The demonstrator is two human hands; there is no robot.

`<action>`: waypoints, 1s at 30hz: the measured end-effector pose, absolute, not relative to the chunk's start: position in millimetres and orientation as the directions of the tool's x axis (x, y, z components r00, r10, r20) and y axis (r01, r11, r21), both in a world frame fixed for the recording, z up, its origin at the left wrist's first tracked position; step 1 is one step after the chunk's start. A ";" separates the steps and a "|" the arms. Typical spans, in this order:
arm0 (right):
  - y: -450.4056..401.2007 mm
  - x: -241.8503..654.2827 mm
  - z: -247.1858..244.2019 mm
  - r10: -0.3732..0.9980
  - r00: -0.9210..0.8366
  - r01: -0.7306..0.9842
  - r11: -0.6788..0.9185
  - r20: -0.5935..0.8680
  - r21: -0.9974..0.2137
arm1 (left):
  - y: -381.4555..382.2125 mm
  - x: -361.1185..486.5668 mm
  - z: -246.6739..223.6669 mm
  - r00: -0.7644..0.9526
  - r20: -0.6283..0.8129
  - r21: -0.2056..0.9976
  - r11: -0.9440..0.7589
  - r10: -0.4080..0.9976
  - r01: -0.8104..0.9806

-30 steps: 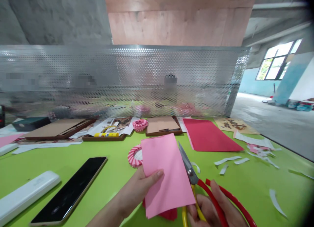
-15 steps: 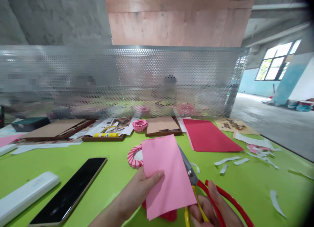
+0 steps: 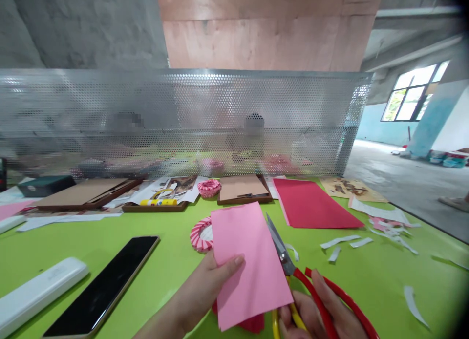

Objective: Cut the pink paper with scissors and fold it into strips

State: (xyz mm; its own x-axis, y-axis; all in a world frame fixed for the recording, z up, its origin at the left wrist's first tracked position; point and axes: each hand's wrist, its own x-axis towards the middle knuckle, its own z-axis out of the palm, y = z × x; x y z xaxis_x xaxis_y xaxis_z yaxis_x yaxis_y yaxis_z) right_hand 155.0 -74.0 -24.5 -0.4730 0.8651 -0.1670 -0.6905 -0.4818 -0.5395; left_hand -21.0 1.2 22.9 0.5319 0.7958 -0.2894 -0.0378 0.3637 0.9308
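Note:
My left hand pinches a pink sheet of paper, thumb on the front and fingers hidden behind. My right hand is wrapped around scissors with red and yellow handles. Their blades lie along the paper's right edge, tips pointing up and away from me. Whether they touch the paper I cannot tell. Below the pink sheet, a darker red piece of paper peeks out. Behind its left edge sits a pink-and-white striped paper ring, partly covered.
A black phone and a white oblong case lie left on the green table. Red paper, white paper scraps, a yellow glue stick and brown trays surround the work. A perforated metal screen stands behind.
The scissors have shifted slightly, and more of their blade tips shows beside the paper. My left hand and the pink sheet barely move. Part of a foot has appeared at the far right.

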 end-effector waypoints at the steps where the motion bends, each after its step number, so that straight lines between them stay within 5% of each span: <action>1: -73.5 155.6 -25.2 0.857 -0.489 -0.688 -0.492 -0.160 -0.534 | 1.4 -21.1 22.4 0.536 -0.287 0.925 0.375 0.794 -0.060; 16: -71.2 161.8 -32.5 0.834 -0.538 -0.670 -0.513 -0.125 -0.536 | 0.9 -24.3 18.4 0.583 -0.308 0.869 0.472 0.751 -0.149; 30: -68.2 165.0 -35.3 0.820 -0.548 -0.602 -0.523 -0.164 -0.603 | 1.3 -24.3 12.3 0.514 -0.285 0.929 0.365 0.809 -0.061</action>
State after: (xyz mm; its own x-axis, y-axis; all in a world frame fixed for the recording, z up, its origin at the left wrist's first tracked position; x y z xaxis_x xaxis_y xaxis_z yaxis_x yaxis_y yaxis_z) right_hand 165.0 -68.2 -35.3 -0.5478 0.8203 -0.1642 -0.6020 -0.5228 -0.6035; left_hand -24.3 1.3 12.3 0.5136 0.8094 -0.2848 -0.0606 0.3654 0.9289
